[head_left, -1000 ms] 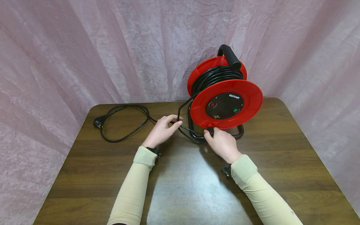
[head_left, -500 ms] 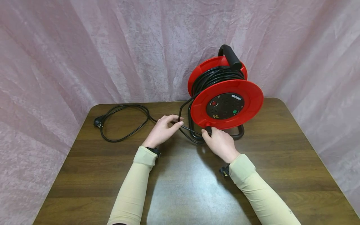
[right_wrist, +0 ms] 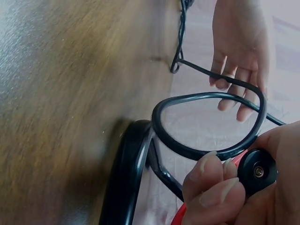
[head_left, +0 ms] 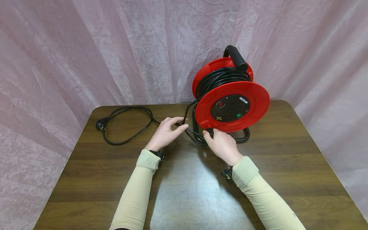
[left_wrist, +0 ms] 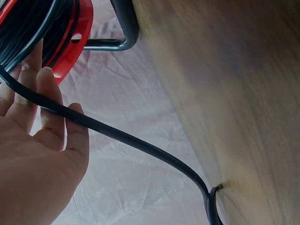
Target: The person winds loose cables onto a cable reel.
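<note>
A red cable reel (head_left: 204,118) wound with black cable stands at the back right of the table in the head view. My right hand (head_left: 222,145) grips the black crank knob (right_wrist: 257,171) low on the reel's front disc. My left hand (head_left: 166,133) is left of the reel, its fingers fairly straight. Across those fingers runs the loose black cable (left_wrist: 136,143). From there the cable bends up to the drum, and a loop of it (right_wrist: 161,126) hangs close to my right fingertips in the right wrist view.
Farther left, the cable's loose end forms a wide loop on the wooden table (head_left: 86,179), ending in a black plug (head_left: 100,124). A black tube frame (head_left: 245,135) carries the reel, with a handle (head_left: 238,60) on top. Pink curtain (head_left: 143,48) hangs behind the table.
My right hand has moved slightly left with the crank knob, and the reel's front disc has turned a little clockwise. My left hand has stayed nearly in place.
</note>
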Available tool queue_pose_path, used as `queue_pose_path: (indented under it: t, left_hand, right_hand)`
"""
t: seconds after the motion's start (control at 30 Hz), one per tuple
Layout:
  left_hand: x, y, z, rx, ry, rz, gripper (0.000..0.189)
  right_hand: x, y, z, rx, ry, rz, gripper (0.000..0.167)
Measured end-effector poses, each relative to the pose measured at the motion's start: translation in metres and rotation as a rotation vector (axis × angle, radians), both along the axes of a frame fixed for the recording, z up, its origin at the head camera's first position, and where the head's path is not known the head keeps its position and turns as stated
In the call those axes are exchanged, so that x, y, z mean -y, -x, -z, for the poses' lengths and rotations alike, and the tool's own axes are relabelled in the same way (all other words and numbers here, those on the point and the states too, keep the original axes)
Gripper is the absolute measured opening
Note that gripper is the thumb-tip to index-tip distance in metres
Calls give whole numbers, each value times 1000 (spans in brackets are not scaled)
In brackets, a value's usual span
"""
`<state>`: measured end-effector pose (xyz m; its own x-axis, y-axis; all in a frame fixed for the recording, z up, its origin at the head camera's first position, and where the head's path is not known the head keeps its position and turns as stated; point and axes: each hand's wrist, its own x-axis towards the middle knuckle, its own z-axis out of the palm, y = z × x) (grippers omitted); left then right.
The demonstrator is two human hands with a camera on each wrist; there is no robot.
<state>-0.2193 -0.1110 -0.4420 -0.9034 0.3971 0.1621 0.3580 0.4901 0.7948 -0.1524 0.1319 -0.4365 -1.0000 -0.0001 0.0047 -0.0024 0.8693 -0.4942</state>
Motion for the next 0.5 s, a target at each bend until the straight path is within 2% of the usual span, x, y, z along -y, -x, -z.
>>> queue_pose_path:
  t: [0.5]
  left_hand:
    - [0, -2, -1, 18, 58, 3, 49]
  right_hand:
    - [10, 1, -11, -25, -8, -20, 52]
